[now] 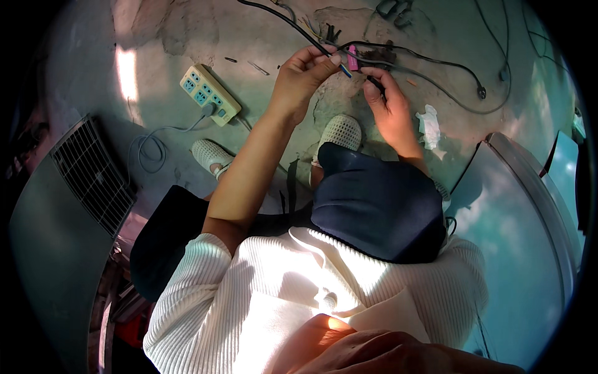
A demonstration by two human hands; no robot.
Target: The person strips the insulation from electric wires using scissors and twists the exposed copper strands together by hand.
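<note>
My left hand (pixel 306 76) is closed, pinching a black cable (pixel 280 17) near its stripped end. Blue and yellow-green inner wires (pixel 346 72) stick out past the fingertips toward my right hand. My right hand (pixel 389 100) is curled round a small dark piece (pixel 376 82), whose kind I cannot make out. The two hands are a short way apart. Just beyond the bared wires is a pink object (pixel 353 57), small and narrow. Thinner grey and black cables run behind both hands.
A cream power strip (pixel 219 93) with a grey plug (pixel 207 110) in it lies on the left. To the right are a black cable's plug (pixel 481 93) and crumpled white tissue (pixel 430 126). A grille panel (pixel 93 171) and a pale blue panel (pixel 504 230) flank me.
</note>
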